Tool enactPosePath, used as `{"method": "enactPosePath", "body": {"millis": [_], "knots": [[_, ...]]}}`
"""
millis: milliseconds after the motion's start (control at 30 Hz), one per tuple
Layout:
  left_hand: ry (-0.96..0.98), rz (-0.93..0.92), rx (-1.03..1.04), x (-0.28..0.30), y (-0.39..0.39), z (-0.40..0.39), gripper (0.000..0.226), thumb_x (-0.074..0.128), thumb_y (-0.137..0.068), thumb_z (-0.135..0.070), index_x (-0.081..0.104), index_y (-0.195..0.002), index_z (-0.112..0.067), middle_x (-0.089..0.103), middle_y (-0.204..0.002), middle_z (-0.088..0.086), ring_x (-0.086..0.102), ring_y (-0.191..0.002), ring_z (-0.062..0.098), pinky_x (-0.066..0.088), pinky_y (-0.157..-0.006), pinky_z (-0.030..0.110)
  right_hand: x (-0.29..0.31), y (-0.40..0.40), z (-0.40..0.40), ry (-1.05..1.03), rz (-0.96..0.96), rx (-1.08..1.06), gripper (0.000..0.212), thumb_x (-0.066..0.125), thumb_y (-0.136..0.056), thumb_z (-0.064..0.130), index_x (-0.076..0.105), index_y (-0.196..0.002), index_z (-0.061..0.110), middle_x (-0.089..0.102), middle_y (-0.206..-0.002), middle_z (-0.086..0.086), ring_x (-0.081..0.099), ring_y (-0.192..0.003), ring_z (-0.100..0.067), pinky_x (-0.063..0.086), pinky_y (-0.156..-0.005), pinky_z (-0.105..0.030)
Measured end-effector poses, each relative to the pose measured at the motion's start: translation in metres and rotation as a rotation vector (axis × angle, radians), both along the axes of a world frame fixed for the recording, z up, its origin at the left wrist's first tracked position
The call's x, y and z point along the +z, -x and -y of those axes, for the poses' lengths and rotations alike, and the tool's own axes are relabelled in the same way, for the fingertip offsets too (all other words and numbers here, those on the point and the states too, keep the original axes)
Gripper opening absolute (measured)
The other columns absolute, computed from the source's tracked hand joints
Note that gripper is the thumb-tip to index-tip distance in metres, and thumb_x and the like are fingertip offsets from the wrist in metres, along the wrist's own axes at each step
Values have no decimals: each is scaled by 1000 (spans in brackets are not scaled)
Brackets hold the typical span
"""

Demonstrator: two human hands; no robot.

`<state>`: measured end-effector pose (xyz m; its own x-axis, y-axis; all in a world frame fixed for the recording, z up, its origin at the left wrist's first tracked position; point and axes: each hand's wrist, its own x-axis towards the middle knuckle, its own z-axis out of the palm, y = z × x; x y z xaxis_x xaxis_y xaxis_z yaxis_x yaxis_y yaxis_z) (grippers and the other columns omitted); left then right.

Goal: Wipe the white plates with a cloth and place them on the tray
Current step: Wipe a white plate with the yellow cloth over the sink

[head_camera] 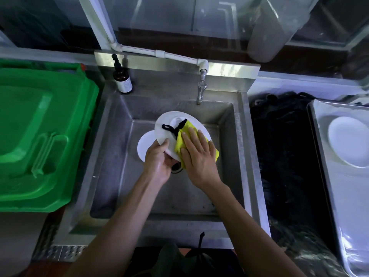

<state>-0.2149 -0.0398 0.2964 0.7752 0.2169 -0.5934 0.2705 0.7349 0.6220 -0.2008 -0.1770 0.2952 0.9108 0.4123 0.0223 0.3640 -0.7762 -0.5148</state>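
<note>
We see open sink [111, 176] floor near us | tap [200, 92] overhangs far wall | bin [40, 136] flanks left | tray [327, 176] right, part bare

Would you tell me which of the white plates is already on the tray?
The plate at far right, lying on the steel tray. The other two are over the sink: the held plate and another plate beneath it.

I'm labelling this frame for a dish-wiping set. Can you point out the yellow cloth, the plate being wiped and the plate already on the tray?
yellow cloth [180, 143]: head view, bare fabric left of the fingers.
plate being wiped [162, 129]: head view, upper-left rim.
plate on tray [347, 140]: head view, centre.
</note>
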Motion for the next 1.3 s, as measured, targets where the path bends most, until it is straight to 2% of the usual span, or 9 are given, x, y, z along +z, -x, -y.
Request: {"method": "enactPosePath", "body": {"millis": [133, 267, 433, 600, 733, 933, 1067, 1233, 1300], "knots": [[15, 4, -13, -1, 0, -5, 33, 45, -106, -15, 62, -134, -11, 72, -122, 14, 72, -98, 26, 57, -75, 35, 4, 16, -17, 49, 24, -34, 56, 22, -104, 43, 34, -156, 25, 21, -167, 3, 11, -155, -25, 12, -121, -57], [5, 18, -68, 0, 4, -17, 33, 47, -105, -13, 62, -134, -8, 69, -128, 18, 67, -108, 33, 53, -82, 42, -1, 26, -22, 36, 6, -107, 53, 30, -105, 41, 31, -157, 29, 18, -167, 5, 10, -155, -21, 11, -122, -52], [-27, 53, -128, -2, 8, -33, 23, 47, -105, -10, 68, -113, -15, 70, -123, 20, 66, -110, 39, 50, -96, 57, -13, 32, -26, -60, -78, -257, 53, 30, -108, 41, 22, -159, 31, 10, -168, 11, -1, -155, -15, 3, -122, -39], [-72, 86, -210, -4, 12, -44, 26, 48, -104, -10, 63, -125, -12, 68, -128, 18, 66, -114, 36, 59, -85, 52, -21, 23, -29, -162, -187, -349, 54, 28, -109, 40, 16, -160, 30, 2, -169, 8, -4, -155, -14, 3, -123, -38], [-80, 103, -272, -6, 18, -55, 35, 49, -103, -12, 56, -137, -5, 63, -136, 20, 62, -121, 40, 56, -90, 57, -23, 10, -27, -218, -256, -418, 55, 28, -108, 42, 12, -160, 35, -2, -169, 10, -2, -155, -13, 3, -125, -41], [-80, 138, -344, -4, 26, -68, 29, 51, -100, -10, 61, -127, -10, 71, -122, 11, 69, -105, 31, 62, -72, 51, -20, -11, -15, -317, -262, -454, 54, 32, -108, 39, 16, -160, 32, 9, -168, 8, 9, -153, -11, 10, -122, -38], [-103, 141, -398, -3, 31, -73, 38, 56, -96, -8, 58, -134, -7, 68, -123, 14, 67, -105, 33, 62, -71, 48, -18, -26, -6, -343, -323, -425, 55, 30, -108, 42, 15, -160, 32, 11, -168, 9, 11, -153, -11, 10, -125, -39], [-156, 141, -474, -4, 35, -73, 37, 67, -84, -6, 65, -121, -10, 72, -108, 12, 68, -95, 33, 60, -71, 48, -9, -39, -8, -324, -278, -352, 52, 32, -109, 39, 23, -159, 27, 20, -166, 5, 17, -152, -16, 15, -125, -43], [-155, 156, -474, -7, 37, -74, 40, 67, -81, -8, 66, -122, -10, 73, -110, 13, 71, -94, 31, 60, -73, 50, -5, -41, -10, -290, -245, -317, 51, 32, -109, 37, 25, -159, 26, 20, -166, 5, 17, -152, -17, 15, -124, -44]]}}
